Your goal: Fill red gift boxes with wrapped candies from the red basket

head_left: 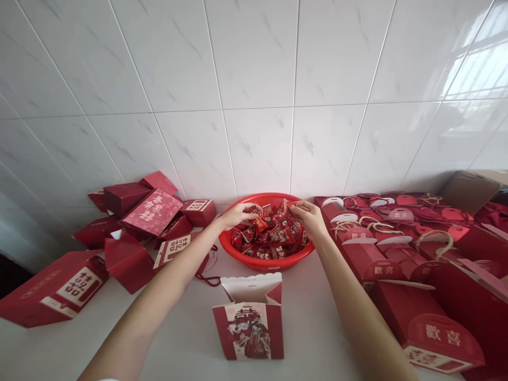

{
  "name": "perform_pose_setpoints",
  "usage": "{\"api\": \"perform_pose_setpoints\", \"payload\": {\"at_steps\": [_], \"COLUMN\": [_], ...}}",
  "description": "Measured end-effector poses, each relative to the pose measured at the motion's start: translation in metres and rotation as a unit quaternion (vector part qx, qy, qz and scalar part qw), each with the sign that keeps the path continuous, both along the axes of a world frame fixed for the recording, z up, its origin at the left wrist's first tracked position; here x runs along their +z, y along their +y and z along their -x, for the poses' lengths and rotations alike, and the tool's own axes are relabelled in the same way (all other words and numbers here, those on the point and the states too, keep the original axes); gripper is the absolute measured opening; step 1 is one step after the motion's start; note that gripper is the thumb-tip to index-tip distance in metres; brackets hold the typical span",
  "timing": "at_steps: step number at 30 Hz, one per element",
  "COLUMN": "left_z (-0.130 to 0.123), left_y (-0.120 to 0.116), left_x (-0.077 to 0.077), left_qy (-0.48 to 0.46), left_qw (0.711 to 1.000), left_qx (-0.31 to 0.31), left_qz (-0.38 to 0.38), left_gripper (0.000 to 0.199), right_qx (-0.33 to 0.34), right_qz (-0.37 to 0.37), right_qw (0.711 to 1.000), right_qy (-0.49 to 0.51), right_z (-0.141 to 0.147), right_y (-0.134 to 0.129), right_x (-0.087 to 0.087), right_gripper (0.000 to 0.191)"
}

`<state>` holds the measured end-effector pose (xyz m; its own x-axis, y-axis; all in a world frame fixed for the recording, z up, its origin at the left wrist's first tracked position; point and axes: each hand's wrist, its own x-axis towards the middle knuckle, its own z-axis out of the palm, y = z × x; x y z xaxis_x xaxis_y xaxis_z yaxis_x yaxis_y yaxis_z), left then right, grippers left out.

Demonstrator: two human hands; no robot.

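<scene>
A red plastic basket [270,263] full of small wrapped candies [273,238] stands against the wall, and both hands reach into it. My left hand [239,215] is at its left side, fingers closed on a bright red candy packet [260,225]. From the right side, my right hand [309,216] pinches another red wrapped candy [283,210] between thumb and fingers. In front of the basket, a red gift box [249,330] with a printed couple stands upright, its scalloped top open. The box's inside bottom is hidden.
On the left lies a loose pile of red gift boxes [153,211], with a larger box [59,286] nearer the front. Rows of closed red boxes [381,259] with rope handles fill the right. A cardboard carton [472,193] stands behind them. The tiled wall [257,148] borders the table.
</scene>
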<state>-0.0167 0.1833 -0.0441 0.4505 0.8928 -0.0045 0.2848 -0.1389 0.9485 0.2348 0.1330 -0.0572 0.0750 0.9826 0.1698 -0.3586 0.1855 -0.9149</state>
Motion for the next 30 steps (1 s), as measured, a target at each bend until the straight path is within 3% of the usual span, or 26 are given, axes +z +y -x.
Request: {"api": "perform_pose_setpoints", "payload": {"at_steps": [8,12,16,19,21,24,27,30], "left_z": [-0.014,-0.018,-0.015,-0.012,-0.011,-0.01,-0.01,-0.01], "left_y": [-0.013,-0.015,-0.007,-0.001,0.0,-0.003,-0.006,-0.007], "left_x": [0.006,0.007,0.007,0.009,0.011,0.012,0.01,0.005], "left_qy": [-0.047,0.005,0.098,0.195,0.299,0.417,0.455,0.472], "left_qw": [0.999,1.0,0.991,0.965,0.927,0.881,0.873,0.866], "left_qx": [0.011,0.026,0.049,0.084,0.102,0.082,0.041,0.029], "left_qz": [-0.012,-0.013,-0.078,-0.154,-0.203,-0.209,-0.171,-0.161], "left_gripper": [0.055,0.048,0.049,0.044,0.042,0.033,0.026,0.036], "right_qx": [-0.002,-0.003,-0.001,0.0,0.0,0.001,0.003,0.002], "right_qz": [-0.001,0.003,0.006,0.003,0.003,0.006,0.007,0.006], "right_qw": [1.0,1.0,1.0,1.0,1.0,1.0,1.0,1.0], "right_qy": [-0.007,-0.005,0.0,0.004,0.005,0.005,0.005,0.0], "right_z": [0.0,0.0,0.0,0.0,0.0,0.0,0.0,0.0], "right_y": [0.0,-0.001,-0.001,-0.001,-0.001,0.0,0.0,0.0], "right_x": [0.0,0.001,0.001,0.001,0.001,0.0,0.0,0.0], "right_gripper": [0.037,0.038,0.038,0.037,0.037,0.037,0.037,0.036]}}
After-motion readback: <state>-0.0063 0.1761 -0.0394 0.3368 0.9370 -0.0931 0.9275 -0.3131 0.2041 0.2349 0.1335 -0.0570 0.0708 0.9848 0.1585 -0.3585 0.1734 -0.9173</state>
